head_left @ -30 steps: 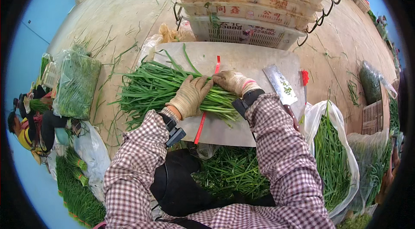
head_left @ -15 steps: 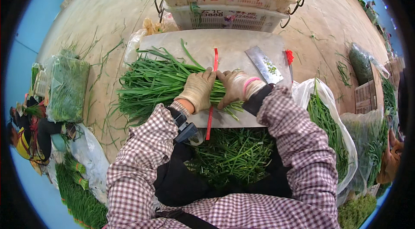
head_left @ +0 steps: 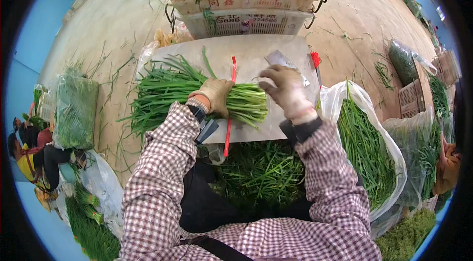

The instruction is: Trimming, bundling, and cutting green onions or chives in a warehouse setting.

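Observation:
On the pale board (head_left: 192, 49) lies a thick bunch of garlic chives (head_left: 165, 91), leaves to the left and pale stem ends to the right. My gloved left hand (head_left: 216, 95) is closed over the bunch near its stems. A red strip (head_left: 233, 69) runs beneath the bunch and shows at both sides. My gloved right hand (head_left: 286, 87) is raised right of the stem ends, fingers bent but apart, with nothing seen in it. Behind that hand lies a cleaver (head_left: 279, 59), partly hidden. A red-handled tool (head_left: 316, 59) sits at the board's right edge.
Stacked white crates (head_left: 246, 22) stand beyond the board. To the right, a white bag (head_left: 382, 138) holds loose greens. Cut leaves (head_left: 261, 172) fill the space below the board. A bagged green bundle (head_left: 76, 108) stands left, with a seated person (head_left: 42, 160) farther off.
My right hand has come off the stem ends and risen to the right, now covering part of the cleaver. My left hand stays on the bunch. The whole view has shifted slightly.

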Tool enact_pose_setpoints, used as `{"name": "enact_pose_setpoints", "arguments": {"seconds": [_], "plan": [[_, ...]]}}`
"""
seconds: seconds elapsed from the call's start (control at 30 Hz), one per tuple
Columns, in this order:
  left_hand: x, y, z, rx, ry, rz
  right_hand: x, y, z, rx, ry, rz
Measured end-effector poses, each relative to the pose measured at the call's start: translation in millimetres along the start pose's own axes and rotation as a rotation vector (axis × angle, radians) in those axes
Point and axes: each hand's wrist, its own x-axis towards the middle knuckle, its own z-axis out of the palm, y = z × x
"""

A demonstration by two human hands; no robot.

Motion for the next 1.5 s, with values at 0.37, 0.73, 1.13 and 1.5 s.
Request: {"name": "enact_pose_setpoints", "arguments": {"seconds": [0.37,0.73,1.13,1.5], "plan": [[-6.7,12.7,1.7,0.051,0.008,-0.102,-41.7,-46.3,70.2,-0.443,-0.212,-0.017],[-21.8,20.8,2.0,0.077,0.035,-0.122,-2.5,-52.4,31.7,-0.422,-0.586,0.119],[-10.2,14.7,4.1,0.038,0.028,-0.095,-37.7,-57.4,103.7,-0.588,-0.077,-0.045],[0.4,5.3,36.5,0.245,0.037,-0.108,-8.7,-48.2,91.2,-0.344,-0.153,0.038]]}}
